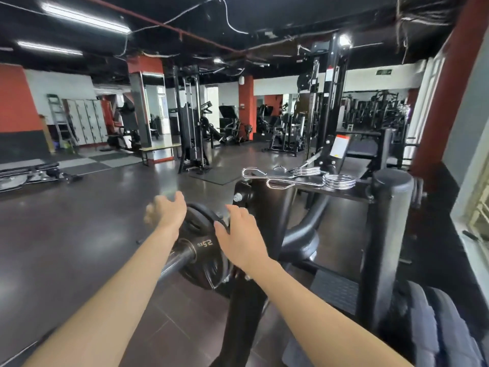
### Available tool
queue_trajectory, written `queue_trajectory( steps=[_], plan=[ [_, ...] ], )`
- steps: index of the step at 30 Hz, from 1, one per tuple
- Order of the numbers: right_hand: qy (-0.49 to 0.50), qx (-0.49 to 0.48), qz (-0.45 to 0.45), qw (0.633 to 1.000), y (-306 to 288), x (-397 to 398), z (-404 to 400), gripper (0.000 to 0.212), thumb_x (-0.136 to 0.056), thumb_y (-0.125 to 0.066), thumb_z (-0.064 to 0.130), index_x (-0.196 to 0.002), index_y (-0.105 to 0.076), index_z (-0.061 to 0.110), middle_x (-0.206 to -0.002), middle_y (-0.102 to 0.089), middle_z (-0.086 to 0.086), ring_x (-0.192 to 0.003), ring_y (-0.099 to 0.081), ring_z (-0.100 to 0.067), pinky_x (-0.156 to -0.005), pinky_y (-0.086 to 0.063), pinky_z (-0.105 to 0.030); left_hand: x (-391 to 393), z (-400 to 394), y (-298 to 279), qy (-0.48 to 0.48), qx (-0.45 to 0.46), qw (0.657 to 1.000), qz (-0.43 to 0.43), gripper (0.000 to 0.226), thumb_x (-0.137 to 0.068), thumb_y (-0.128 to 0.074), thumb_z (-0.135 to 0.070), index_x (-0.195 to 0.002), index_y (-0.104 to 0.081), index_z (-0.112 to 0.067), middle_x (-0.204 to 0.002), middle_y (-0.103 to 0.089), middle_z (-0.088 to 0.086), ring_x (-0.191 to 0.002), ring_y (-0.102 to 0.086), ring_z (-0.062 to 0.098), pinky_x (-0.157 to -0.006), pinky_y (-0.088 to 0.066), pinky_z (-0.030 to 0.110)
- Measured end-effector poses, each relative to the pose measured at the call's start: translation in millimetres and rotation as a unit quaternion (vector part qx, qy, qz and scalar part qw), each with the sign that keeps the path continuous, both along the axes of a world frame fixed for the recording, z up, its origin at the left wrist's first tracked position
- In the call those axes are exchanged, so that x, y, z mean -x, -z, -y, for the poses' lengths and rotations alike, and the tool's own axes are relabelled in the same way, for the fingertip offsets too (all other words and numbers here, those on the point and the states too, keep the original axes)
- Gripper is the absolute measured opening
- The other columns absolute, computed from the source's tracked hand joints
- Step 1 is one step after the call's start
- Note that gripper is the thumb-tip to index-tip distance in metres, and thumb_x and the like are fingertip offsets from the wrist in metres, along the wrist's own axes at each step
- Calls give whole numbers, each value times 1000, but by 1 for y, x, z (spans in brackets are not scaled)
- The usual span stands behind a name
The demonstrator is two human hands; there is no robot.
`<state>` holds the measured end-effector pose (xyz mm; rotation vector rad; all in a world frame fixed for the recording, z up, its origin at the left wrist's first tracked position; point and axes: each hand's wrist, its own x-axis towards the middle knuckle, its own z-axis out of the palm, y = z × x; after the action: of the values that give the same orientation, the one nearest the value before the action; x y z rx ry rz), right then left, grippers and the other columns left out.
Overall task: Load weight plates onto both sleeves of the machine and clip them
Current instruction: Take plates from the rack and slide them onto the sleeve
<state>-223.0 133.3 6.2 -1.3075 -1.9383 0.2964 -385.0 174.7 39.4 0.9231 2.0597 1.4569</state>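
25 kg plate (203,250) sits on near sleeve (177,260) of the machine; left hand (165,211) and right hand (238,234) flank it, each grip released. Best push plate flush inward, then fetch spring clips (304,176) from the frame top (344,192), far right

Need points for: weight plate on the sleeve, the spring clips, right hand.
weight plate (205,256), head view, on its face by the printed marking.
spring clips (339,180), head view, on the nearer clip's coil, resting on the machine frame.
right hand (239,238), head view, on its back.
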Motion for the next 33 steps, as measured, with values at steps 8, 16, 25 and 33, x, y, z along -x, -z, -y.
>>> queue_trajectory(
  steps=[8, 16, 25, 33],
  plan=[
    [140, -55, -227, 962, -16, -133, 74, 25, -95, -48, 26, -88, -72, 25, -80, -74, 8, -78, -70, -13, -74, -58, -39, -163, 79, -5, 297, -185, 919, -182, 22, -97, -47, -26, -102, -68, -28, -93, -76, -9, -98, -68, 19, -88, -52, 36],
    [373, -33, -542, 753, 72, -330, 146, 27, -99, -48, 24, -80, -63, 13, -65, -62, -7, -54, -57, -20, -52, -46, -27, -344, 131, 52, 557, -108, 789, -236, 17, -91, -50, -37, -84, -65, -37, -93, -76, -11, -93, -70, 15, -87, -53, 33],
    [498, 226, -528, 650, 185, -458, 133, 46, -88, -49, 39, -108, -63, 1, -98, -62, -13, -92, -61, -32, -80, -47, -35, -488, 119, 86, 554, -70, 718, -415, 27, -98, -46, -29, -113, -68, -21, -118, -68, 3, -111, -62, 28, -91, -45, 34],
    [213, 448, -695, 520, 229, -473, 140, 53, -84, -66, 50, -122, -58, 14, -120, -64, -18, -102, -61, -41, -96, -46, -65, -526, 100, 125, 494, 176, 430, -735, 52, -102, -32, -51, -135, -60, -22, -161, -34, 6, -155, -2, 22, -121, -4, 52]
  ],
)
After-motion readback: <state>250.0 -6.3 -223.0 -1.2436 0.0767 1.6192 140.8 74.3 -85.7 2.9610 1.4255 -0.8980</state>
